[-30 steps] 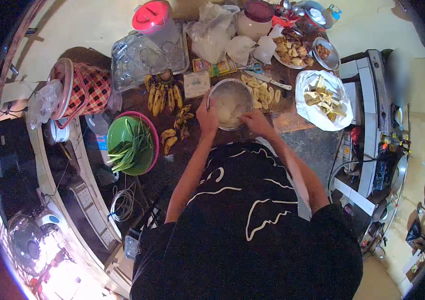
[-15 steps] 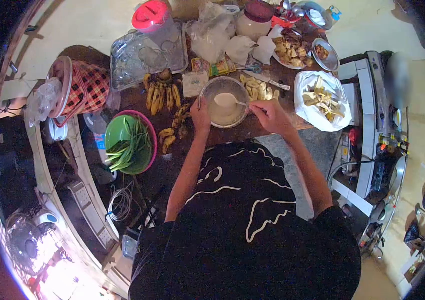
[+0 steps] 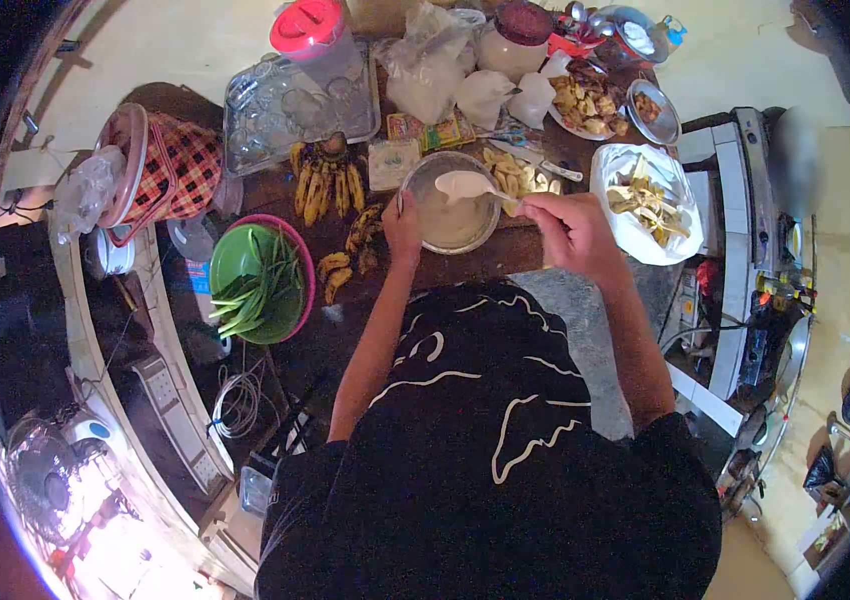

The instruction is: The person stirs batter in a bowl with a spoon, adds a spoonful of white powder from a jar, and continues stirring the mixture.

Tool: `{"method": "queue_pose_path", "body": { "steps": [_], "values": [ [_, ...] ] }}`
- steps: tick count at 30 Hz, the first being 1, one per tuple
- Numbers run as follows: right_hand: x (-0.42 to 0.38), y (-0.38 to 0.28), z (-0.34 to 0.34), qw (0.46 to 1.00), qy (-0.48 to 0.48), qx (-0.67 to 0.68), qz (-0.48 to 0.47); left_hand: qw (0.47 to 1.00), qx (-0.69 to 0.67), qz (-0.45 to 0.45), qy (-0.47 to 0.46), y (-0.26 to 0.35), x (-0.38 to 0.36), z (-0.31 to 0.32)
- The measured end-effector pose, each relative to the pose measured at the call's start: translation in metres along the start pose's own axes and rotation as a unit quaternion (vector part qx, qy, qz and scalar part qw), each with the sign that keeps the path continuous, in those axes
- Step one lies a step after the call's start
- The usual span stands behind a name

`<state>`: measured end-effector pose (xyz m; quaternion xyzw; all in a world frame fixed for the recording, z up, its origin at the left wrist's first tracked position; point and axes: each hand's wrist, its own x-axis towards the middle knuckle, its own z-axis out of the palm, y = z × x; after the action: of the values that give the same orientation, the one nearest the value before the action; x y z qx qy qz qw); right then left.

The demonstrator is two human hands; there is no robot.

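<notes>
A metal bowl (image 3: 450,243) of pale batter (image 3: 445,222) stands on the table in front of me. My left hand (image 3: 403,235) is closed on the bowl's left rim, thumb upward. In my right hand (image 3: 577,235) I grip the handle of a spoon (image 3: 465,186), its broad head coated with batter and lifted over the bowl's upper part. Peeled bananas (image 3: 520,175) lie just behind my right hand, partly hidden by the bowl and that hand. A knife (image 3: 557,170) rests beyond them.
Unpeeled bananas (image 3: 330,187) lie to the left, beside a green basin (image 3: 230,262) with leaves. Behind are a glass tray (image 3: 245,150), a pink-lidded pitcher (image 3: 320,50) and plastic bags (image 3: 425,85). A white-lined container (image 3: 680,235) of peels and a plate of fried pieces (image 3: 585,105) sit right.
My right hand has moved slightly right and toward me. The spoon's head has risen from the batter, coming up larger and nearer the far rim. My left hand stays on the bowl.
</notes>
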<state>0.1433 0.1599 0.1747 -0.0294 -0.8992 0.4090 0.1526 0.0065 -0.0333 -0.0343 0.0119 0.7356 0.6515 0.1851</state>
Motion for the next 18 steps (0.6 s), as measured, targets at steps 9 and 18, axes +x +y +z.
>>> {"method": "queue_pose_path", "body": {
  "steps": [9,18],
  "values": [
    [0.004,-0.006,-0.01,0.999,-0.001,-0.022,-0.029,0.999,0.039,0.008,-0.003,-0.005,0.002,-0.002],
    [-0.01,0.098,0.072,0.942,-0.141,-0.291,0.086,0.986,0.135,0.093,-0.017,0.022,-0.014,0.008]
  ]
}}
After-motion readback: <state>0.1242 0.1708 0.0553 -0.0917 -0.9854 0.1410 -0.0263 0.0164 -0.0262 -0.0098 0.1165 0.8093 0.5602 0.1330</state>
